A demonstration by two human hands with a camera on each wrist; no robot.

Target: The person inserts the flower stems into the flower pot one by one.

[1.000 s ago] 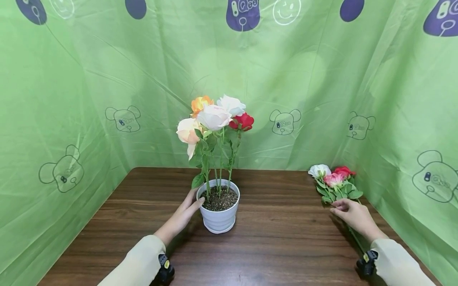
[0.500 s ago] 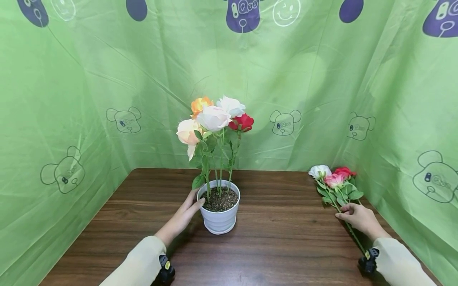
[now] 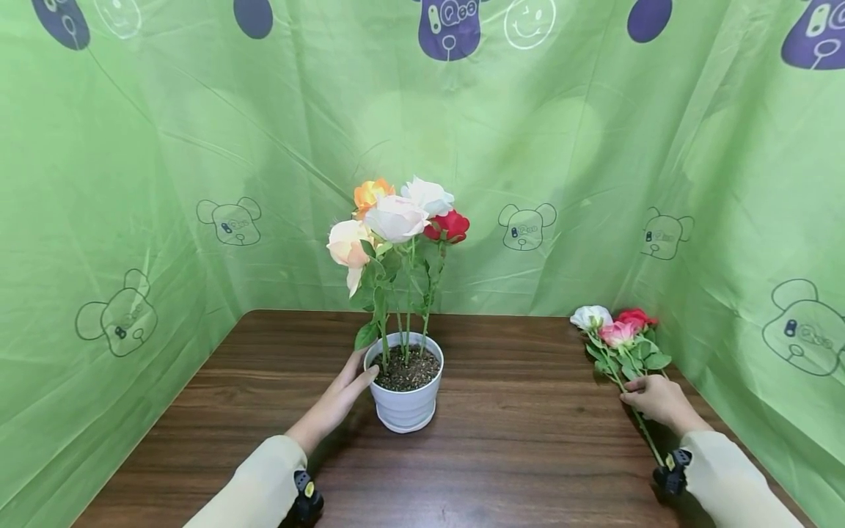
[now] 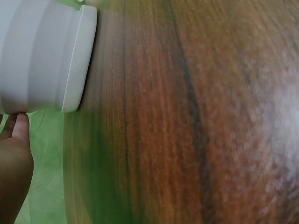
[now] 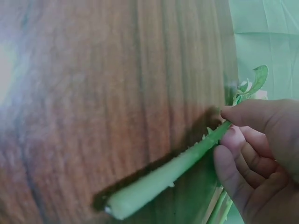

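A white flowerpot [image 3: 405,407] of soil stands upright on the table, with several artificial roses [image 3: 397,218] planted in it: white, peach, orange and red. My left hand [image 3: 345,387] holds the pot at its left side, thumb at the rim; in the left wrist view fingers [image 4: 19,128] touch the pot's wall [image 4: 39,56]. At the right, a white rose [image 3: 590,317], a pink rose [image 3: 618,334] and a red rose [image 3: 637,317] lie together. Below their blooms my right hand [image 3: 660,403] pinches a green rose stem [image 5: 163,179] between thumb and fingers, the cut end towards the wrist.
The brown wooden table [image 3: 515,425] has its far edge against a green printed cloth [image 3: 422,110], which also hangs at both sides. Other stems [image 5: 219,207] lie under the right hand. A black wrist camera [image 3: 672,471] sits beside the held stem.
My right hand has moved slightly back along the stems towards me and settled its pinch; the stem's lower end has shifted slightly left. The left hand and pot have stayed in place.
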